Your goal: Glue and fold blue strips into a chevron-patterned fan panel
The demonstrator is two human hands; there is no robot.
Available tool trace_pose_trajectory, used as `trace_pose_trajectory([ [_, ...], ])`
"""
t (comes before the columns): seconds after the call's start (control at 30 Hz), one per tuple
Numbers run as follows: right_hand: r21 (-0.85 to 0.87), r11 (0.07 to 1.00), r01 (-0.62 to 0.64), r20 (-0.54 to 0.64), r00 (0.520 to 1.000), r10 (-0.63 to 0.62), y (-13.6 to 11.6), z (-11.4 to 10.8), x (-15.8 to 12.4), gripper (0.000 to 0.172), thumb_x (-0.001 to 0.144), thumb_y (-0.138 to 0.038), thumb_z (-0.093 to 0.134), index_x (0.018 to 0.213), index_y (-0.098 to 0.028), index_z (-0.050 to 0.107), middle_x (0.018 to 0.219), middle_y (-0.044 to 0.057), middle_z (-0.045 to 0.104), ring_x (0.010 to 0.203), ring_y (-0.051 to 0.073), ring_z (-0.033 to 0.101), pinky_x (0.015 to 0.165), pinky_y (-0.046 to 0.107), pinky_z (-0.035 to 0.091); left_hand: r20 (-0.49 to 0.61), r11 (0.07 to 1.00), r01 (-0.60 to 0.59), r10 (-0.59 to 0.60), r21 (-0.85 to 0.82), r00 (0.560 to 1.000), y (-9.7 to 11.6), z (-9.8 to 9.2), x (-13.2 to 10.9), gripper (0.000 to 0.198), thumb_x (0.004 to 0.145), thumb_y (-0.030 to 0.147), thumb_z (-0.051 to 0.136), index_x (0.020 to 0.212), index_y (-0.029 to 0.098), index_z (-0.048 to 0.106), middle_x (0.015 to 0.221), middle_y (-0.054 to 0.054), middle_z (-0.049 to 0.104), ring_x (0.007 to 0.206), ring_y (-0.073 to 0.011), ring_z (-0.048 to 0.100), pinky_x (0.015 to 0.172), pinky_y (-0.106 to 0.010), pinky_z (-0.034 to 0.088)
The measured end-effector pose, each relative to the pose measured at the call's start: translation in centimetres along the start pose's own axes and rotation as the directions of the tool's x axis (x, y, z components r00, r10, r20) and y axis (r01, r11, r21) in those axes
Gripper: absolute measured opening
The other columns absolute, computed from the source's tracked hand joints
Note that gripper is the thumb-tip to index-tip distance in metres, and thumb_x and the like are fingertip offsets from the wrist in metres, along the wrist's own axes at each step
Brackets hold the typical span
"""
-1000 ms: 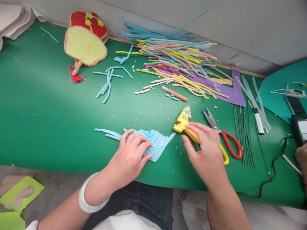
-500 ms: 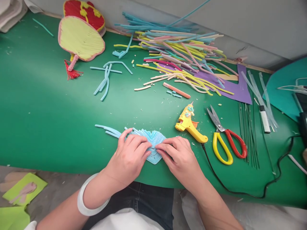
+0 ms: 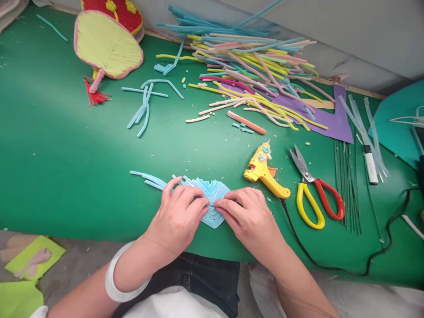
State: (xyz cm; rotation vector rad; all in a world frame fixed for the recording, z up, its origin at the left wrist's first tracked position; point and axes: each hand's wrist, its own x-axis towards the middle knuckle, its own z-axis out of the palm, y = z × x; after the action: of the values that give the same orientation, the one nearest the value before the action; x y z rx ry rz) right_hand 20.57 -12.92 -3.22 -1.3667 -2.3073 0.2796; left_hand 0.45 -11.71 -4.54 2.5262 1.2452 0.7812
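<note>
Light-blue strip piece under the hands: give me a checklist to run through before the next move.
1. Left hand on the light-blue piece: ok, fingers resting on it.
2. Right hand on it too: ok, fingertips touching near the middle.
3. Strips firmly joined under the fingertips: cannot tell, fingers cover that spot.
4. Glue gun nozzle away from both hands: ok, it points toward the far side.
5. Scissors fully closed: not ok, blades slightly parted.

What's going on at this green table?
A person has both bare hands, left hand and right hand, on a light-blue piece made of strips, lying on the table. The yellow glue gun and scissors lie untouched to the right. Many colored strips are heaped farther back.
</note>
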Motion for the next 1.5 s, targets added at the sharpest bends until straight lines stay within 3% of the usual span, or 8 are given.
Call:
trace_pose_trajectory([
  [0.37,-0.034,0.999,0.04,0.053,0.998,-0.038,0.14,-0.23,0.41,0.013,0.099,-0.017,0.056,0.098,-0.02,0.069,0.088,0.003,0.07,0.081,0.017,0.056,0.08,0.032,0.039,0.004,1.0,0.0,0.0,0.013,1.0,-0.02,0.04,0.09,0.011,0.098,0.014,0.053,0.097,0.018,0.064,0.092,-0.004,0.067,0.089,-0.0179,0.062,0.108,-0.054,0.039],
  [1.5,-0.029,0.999,0.027,0.06,0.998,-0.025,0.16,-0.07,0.43,0.014,0.099,-0.016,0.055,0.099,-0.021,0.068,0.087,0.002,0.069,0.081,0.017,0.054,0.079,0.033,0.038,0.001,0.999,0.008,-0.008,0.05,1.0,-0.27,0.21,-0.13,0.02,0.093,0.007,0.054,0.094,0.021,0.068,0.097,-0.006,0.066,0.094,-0.0191,0.061,0.11,-0.057,0.037],
])
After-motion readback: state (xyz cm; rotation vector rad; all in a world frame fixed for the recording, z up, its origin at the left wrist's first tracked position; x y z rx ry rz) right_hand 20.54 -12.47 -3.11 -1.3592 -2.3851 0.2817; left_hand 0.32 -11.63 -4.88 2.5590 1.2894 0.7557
